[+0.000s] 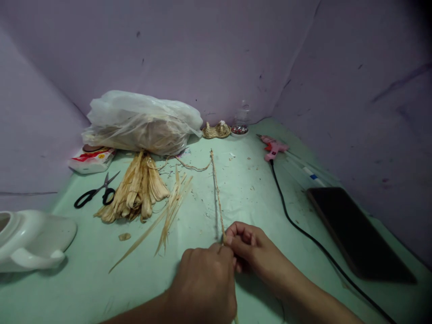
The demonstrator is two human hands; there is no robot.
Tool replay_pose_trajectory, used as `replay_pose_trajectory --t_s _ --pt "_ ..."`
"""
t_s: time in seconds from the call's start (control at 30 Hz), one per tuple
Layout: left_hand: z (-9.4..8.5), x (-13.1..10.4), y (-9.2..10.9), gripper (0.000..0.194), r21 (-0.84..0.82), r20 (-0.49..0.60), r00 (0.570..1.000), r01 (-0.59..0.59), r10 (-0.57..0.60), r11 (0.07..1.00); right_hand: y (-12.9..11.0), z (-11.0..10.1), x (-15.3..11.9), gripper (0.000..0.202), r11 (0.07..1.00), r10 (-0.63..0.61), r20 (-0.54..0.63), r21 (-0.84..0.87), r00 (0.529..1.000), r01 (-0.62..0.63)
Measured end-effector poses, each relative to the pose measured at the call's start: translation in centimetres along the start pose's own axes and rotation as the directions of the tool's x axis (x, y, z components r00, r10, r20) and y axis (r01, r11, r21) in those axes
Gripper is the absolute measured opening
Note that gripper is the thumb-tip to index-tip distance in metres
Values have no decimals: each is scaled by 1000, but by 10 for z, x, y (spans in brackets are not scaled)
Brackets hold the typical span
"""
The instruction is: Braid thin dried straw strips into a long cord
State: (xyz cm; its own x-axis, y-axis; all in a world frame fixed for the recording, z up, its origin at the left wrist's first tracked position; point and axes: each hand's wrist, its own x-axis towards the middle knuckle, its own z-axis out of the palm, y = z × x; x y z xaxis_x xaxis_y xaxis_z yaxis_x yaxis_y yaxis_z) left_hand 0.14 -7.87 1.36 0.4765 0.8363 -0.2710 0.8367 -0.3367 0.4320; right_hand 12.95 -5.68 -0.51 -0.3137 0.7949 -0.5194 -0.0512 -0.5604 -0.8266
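A thin twisted cord of dried plant fibre (218,193) runs taut from a point far back on the table down to my hands. My left hand (205,279) is closed around the near end of the cord, its back turned up; a pale strand hangs out below it. Thumb and forefinger of my right hand (249,245) pinch the cord right beside my left hand. To the left lie loose split strips of the same dry fibre (172,204) and a tied bundle of dried husks (135,193). What fixes the far end is too small to tell.
Scissors (97,191) lie partly open left of the bundle. A clear plastic bag (145,119), a woven piece (216,130) and a small container of beads (239,129) stand along the wall. Right: pink glue gun (273,146), its black cord, dark tablet (357,231). Left: white jug (37,238).
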Motion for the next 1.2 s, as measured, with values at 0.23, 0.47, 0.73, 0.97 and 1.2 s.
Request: replay_pose_trajectory --t_s 0.23,0.47,0.73,0.97,1.2 --pt "-28 -4 0 23 -58 145 989 -6 14 998 -5 -2 -2 20 999 17 18 49 1000 -18" --pt "-34 11 -18 39 -764 277 910 403 -308 504 -8 -5 -5 18 994 34 65 97 997 -40" --pt "-21 21 -17 7 -863 377 915 404 -146 304 -2 -6 -1 20 1000 -9 66 -12 998 10" --pt "-18 22 -23 13 -773 332 915 404 -230 489 0 -3 0 19 997 -37 21 -72 999 39" --pt "-12 26 -26 11 -784 190 954 290 -231 550 8 -6 0 14 935 -175 29 -308 984 175"
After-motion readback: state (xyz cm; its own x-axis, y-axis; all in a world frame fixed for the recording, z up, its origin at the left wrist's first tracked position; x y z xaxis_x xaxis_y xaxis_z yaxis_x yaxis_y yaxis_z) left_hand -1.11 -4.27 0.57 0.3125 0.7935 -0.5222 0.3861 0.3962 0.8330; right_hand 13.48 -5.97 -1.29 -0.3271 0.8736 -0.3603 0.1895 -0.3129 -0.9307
